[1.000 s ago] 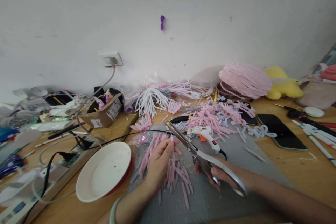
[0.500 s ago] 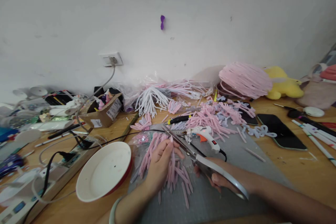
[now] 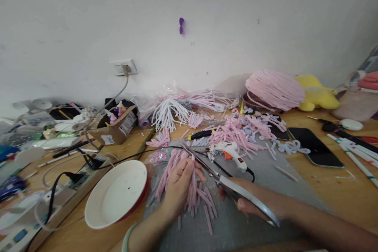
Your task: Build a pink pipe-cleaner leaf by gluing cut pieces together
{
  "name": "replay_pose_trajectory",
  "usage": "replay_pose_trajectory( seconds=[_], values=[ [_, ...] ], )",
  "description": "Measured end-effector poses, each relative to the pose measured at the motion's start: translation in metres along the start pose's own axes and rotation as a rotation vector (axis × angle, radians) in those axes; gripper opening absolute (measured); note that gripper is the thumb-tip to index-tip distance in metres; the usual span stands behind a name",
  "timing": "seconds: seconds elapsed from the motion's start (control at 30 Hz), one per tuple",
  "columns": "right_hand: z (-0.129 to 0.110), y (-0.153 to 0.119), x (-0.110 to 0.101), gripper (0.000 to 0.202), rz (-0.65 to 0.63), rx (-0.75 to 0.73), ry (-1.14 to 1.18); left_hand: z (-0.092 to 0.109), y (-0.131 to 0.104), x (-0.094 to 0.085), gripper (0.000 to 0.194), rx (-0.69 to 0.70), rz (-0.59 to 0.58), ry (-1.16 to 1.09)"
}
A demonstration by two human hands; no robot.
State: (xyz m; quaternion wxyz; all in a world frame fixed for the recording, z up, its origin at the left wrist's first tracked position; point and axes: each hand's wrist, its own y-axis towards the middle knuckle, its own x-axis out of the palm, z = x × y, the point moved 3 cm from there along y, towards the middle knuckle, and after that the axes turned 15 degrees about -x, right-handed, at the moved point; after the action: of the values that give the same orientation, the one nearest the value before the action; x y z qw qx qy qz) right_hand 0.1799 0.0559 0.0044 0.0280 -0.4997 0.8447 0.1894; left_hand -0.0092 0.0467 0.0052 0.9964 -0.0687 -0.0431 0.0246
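Stem [image 3: 193, 158] pinched in left hand [image 3: 177, 181] | scissors [image 3: 236, 188] gripped in right hand [image 3: 261, 190] | best held steady, skin clear of blades [image 3: 203, 162]

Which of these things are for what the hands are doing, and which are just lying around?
In use:
- Scissors, in the right hand
- Fuzzy pink stick, in the left hand
- Gray mat underneath, probably

Looks like just lying around:
- Dark phone
- Yellow plush toy
- Round white dish
- Glue gun, though it might belong too
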Motion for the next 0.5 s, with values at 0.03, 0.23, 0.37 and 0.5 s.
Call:
replay_pose_trajectory(
  seconds=[0.03,0.23,0.37,0.5],
  values=[
    [-0.0004,0.0001,0.0006,0.061,-0.028,-0.005,-0.027,0.0,0.0001,0.0004,0.028,-0.01,0.0,-0.008],
    [-0.0062,0.0008,0.0017,0.065,-0.036,0.007,-0.111,-0.0009,-0.0005,0.0019,0.029,-0.014,-0.012,-0.02],
    [-0.006,-0.0002,0.0042,0.062,-0.032,0.028,-0.125,-0.0022,-0.0019,0.0024,0.029,-0.016,-0.038,-0.031],
    [0.0024,-0.0039,0.0071,0.059,0.018,0.095,-0.094,-0.0044,-0.0013,0.0025,0.027,-0.03,-0.041,-0.07]
  ],
)
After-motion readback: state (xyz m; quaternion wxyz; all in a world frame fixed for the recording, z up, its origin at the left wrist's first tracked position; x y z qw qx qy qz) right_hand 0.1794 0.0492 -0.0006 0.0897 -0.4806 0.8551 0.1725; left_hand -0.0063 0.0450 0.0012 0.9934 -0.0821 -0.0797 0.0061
